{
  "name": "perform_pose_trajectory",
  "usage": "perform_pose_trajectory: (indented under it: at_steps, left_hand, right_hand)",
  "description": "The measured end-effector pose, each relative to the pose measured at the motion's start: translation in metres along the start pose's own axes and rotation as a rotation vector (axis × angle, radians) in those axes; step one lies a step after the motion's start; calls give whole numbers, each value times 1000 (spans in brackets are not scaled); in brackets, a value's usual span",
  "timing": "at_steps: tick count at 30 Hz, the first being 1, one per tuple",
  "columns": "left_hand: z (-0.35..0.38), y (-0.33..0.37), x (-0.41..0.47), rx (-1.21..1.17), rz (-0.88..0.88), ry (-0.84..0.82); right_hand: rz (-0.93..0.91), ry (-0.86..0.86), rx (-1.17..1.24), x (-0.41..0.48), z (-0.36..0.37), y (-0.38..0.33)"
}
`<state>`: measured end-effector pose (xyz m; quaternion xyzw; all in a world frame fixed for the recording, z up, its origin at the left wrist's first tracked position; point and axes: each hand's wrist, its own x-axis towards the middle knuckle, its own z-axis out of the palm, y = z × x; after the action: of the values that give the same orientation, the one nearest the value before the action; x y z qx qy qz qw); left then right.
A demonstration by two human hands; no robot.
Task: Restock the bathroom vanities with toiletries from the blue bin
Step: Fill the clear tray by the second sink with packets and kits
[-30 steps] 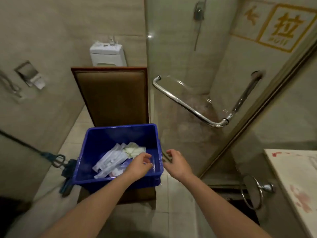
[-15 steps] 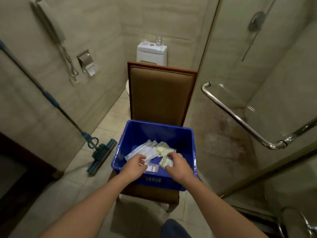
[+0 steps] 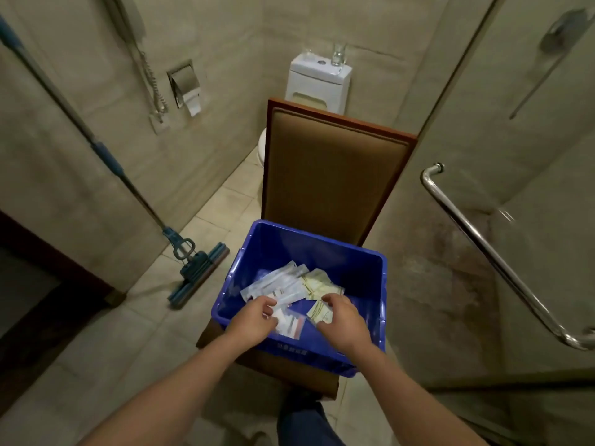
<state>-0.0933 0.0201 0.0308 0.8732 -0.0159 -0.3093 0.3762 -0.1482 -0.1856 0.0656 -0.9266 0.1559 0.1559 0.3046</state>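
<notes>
The blue bin (image 3: 378, 278) stands on a chair seat right in front of me. Inside lie several clear and white toiletry packets (image 3: 278, 283) and cream sachets (image 3: 318, 284). Both of my hands reach down into the bin's near side. My left hand (image 3: 252, 321) has its fingers curled on a clear packet with a red stripe (image 3: 291, 325). My right hand (image 3: 344, 318) curls its fingers round a cream sachet (image 3: 320, 313). No vanity is in view.
The brown chair back (image 3: 331, 175) rises behind the bin, with a toilet (image 3: 317, 82) and a glass (image 3: 338, 54) on its cistern beyond. A blue mop (image 3: 196, 268) leans on the left wall. The shower door's chrome handle (image 3: 483, 249) juts out at right.
My right hand came from outside the bin's right rim into the bin and closed on a sachet. My left hand stayed among the packets. The view swung so the bin sits centred.
</notes>
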Motion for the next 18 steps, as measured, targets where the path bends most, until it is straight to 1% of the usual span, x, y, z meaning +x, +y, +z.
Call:
perform_pose_trajectory:
  at_steps: [9, 18]
  left_hand:
    - [38, 13, 78, -52, -157, -118]
    - [107, -4, 151, -140, -306, -193]
  right_hand:
    - [125, -86, 29, 72, 3, 46]
    - [308, -185, 49, 134, 40, 105]
